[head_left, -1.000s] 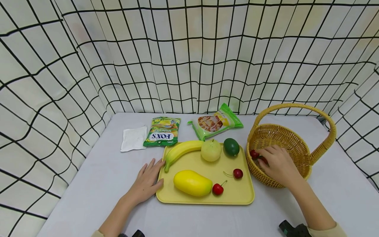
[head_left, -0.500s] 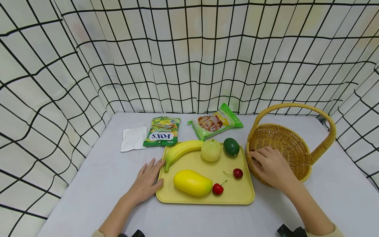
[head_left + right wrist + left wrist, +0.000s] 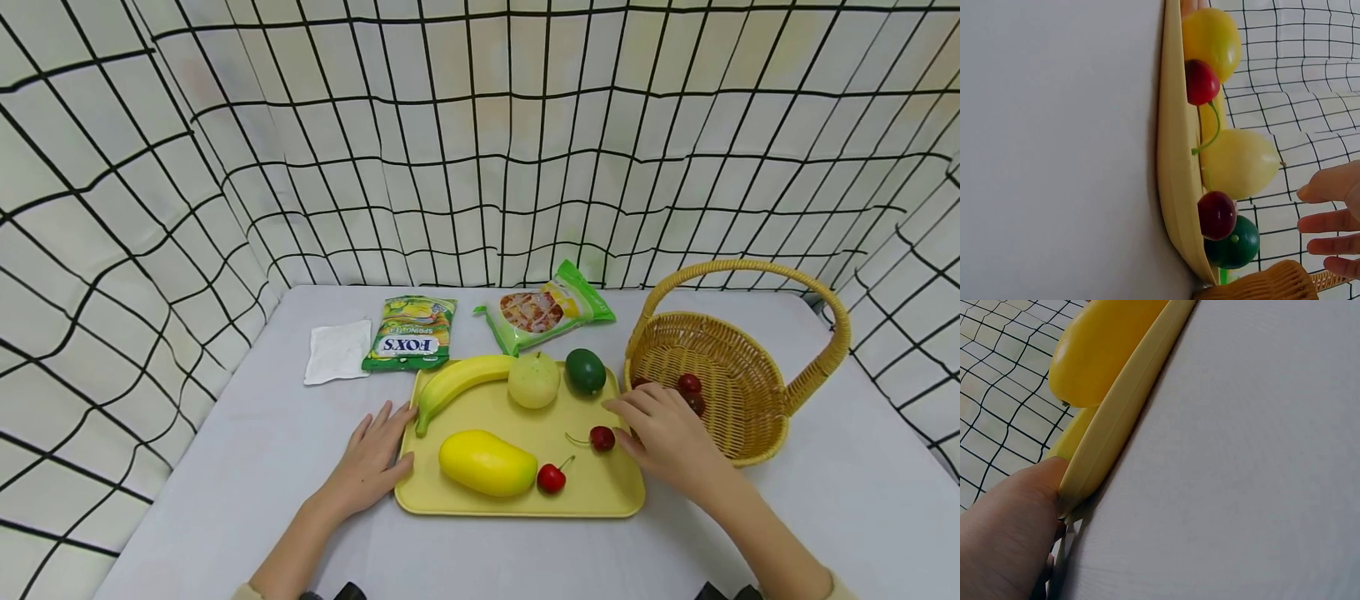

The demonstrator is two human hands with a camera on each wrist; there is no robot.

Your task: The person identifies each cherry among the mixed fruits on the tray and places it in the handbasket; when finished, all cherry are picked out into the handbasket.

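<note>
My left hand (image 3: 372, 461) rests against the left edge of a yellow tray (image 3: 525, 506), fingers straight; the left wrist view shows its thumb (image 3: 1022, 506) touching the rim. Over the left rim of a wicker basket (image 3: 738, 333) hovers my right hand (image 3: 663, 437), fingers apart and nothing visible between them. Its fingertips reach the tray's right edge, close to a dark red cherry (image 3: 602, 439). Inside the basket lie red cherries (image 3: 689, 383), partly hidden by the hand. The tray also bears a red cherry (image 3: 551, 478), mango (image 3: 487, 463), banana (image 3: 465, 379), pear (image 3: 534, 381) and dark green fruit (image 3: 586, 372).
Behind the tray lie a green FOX'S packet (image 3: 411, 333), a green-and-white snack bag (image 3: 547, 308) and a white square packet (image 3: 338, 352). The basket's tall handle (image 3: 750, 267) arches over its opening. Black netting (image 3: 480, 158) encloses the white table.
My right hand has moved left out of the basket toward the tray's right edge, uncovering cherries on the basket floor. The left hand and the tray's fruit look unmoved.
</note>
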